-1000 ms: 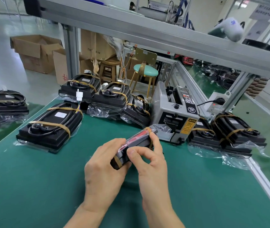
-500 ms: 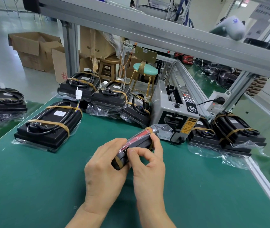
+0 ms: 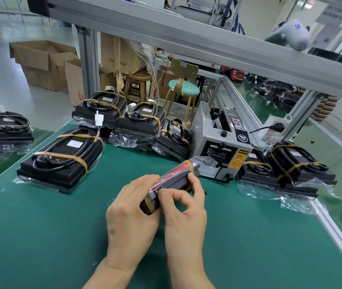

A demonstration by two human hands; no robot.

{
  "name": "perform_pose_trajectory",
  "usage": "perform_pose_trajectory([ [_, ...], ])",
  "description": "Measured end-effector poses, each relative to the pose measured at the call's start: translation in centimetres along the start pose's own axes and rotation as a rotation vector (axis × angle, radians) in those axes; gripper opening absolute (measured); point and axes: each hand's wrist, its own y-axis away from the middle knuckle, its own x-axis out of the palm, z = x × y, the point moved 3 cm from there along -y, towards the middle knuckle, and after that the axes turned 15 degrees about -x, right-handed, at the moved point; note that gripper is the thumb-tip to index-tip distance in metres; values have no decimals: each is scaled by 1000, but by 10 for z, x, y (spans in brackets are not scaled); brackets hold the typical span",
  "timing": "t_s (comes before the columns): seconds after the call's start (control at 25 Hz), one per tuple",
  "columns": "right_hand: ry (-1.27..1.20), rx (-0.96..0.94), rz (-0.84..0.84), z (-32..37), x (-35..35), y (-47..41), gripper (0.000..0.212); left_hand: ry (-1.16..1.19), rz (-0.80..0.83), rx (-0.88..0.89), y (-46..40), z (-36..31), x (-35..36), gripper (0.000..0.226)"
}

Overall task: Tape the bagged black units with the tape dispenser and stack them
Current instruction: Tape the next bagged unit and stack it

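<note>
- Bagged black unit (image 3: 174,180) is held edge-up just before the tape dispenser (image 3: 221,140); its long axis runs from near-left to far-right, toward the dispenser.
- Left hand (image 3: 132,213) curls round its near end.
- Right hand (image 3: 183,209) pinches its side with thumb and fingers.

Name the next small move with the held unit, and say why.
Probably press the near tape band flat with the right thumb: both hands, left and right, hold the bagged unit on edge, thumb beside that band, before stacking it.
</note>
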Motion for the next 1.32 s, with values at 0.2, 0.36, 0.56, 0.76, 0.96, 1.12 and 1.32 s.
perform_pose_trajectory([
  [0.2,-15,0,-31,-2,-2,0,10,-5,17,-3,0,0,0,48],
  [0.36,-39,9,-13,0,-1,-1,14,0,24,-14,0,1,1,47],
  [0.56,11,0,-15,0,1,-1,11,-5,11,-6,0,1,0,45],
  [0.76,72,0,-23,4,3,-1,14,16,-23,13,0,1,1,40],
  [0.96,147,-16,-21,6,3,-3,20,29,-43,4,-2,2,1,34],
  [1.12,191,-54,4,7,2,-5,20,39,-41,-2,-1,-2,-1,34],
  [1.32,233,-102,43,8,1,-7,21,18,-6,-16,-2,0,0,42],
])
